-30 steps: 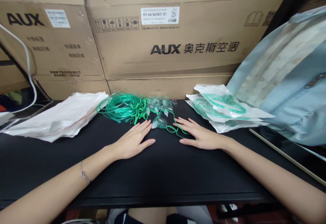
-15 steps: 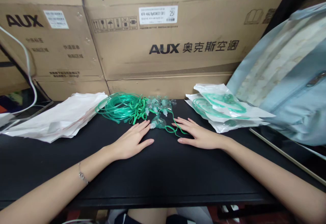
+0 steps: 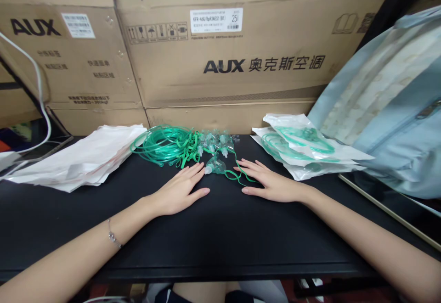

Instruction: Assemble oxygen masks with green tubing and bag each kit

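Note:
My left hand (image 3: pixel 181 190) lies flat on the black table (image 3: pixel 213 238), thumb held away from the fingers, holding nothing. Its fingertips are beside the white connector of a clear green oxygen mask (image 3: pixel 217 164). Across from it, my right hand (image 3: pixel 265 181) rests palm down with its fingers spread. The mask's green elastic strap (image 3: pixel 231 174) reaches to the right fingers and passes partly under or against them. Behind the mask, several more masks (image 3: pixel 215 141) lie together with bunched green straps (image 3: pixel 189 149) and coiled green tubing (image 3: pixel 161 144).
White paper-like sheets or pouches (image 3: pixel 82 158) are stacked at the left. On the right lie several sealed packs (image 3: pixel 303 144) with green tubing inside, beside a light blue bag (image 3: pixel 396 124). Large cardboard boxes (image 3: pixel 172 78) stand along the back. A white cable (image 3: pixel 37 78) hangs at far left.
The view has shifted very slightly, so everything sits a little further right. Both hands and the masks keep their places on the table.

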Demonstrator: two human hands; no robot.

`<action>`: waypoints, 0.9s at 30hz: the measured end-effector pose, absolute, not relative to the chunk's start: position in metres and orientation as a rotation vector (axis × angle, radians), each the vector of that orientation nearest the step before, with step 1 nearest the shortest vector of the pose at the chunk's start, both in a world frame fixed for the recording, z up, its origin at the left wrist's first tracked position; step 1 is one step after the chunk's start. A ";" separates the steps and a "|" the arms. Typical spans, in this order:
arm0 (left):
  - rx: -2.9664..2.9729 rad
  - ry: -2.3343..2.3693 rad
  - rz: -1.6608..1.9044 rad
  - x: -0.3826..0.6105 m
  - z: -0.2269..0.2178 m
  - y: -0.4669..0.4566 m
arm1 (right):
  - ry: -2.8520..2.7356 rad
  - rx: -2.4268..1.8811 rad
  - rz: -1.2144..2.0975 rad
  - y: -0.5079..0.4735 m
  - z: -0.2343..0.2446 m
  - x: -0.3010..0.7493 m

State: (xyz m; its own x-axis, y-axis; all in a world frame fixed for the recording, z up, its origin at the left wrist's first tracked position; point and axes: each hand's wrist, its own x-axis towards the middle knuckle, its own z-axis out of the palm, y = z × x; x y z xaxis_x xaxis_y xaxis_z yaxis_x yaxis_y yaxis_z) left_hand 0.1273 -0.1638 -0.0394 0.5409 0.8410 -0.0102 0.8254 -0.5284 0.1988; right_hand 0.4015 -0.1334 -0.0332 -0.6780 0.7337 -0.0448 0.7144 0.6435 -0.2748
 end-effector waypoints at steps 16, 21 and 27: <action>2.602 1.410 0.125 0.128 -0.038 -0.164 | -2.766 -1.207 0.442 -0.132 -0.034 0.403; 2.597 1.418 0.118 0.127 -0.038 -0.164 | -2.774 -1.222 0.441 -0.132 -0.033 0.403; 2.598 1.420 0.134 0.128 -0.039 -0.164 | -2.776 -1.225 0.447 -0.133 -0.033 0.403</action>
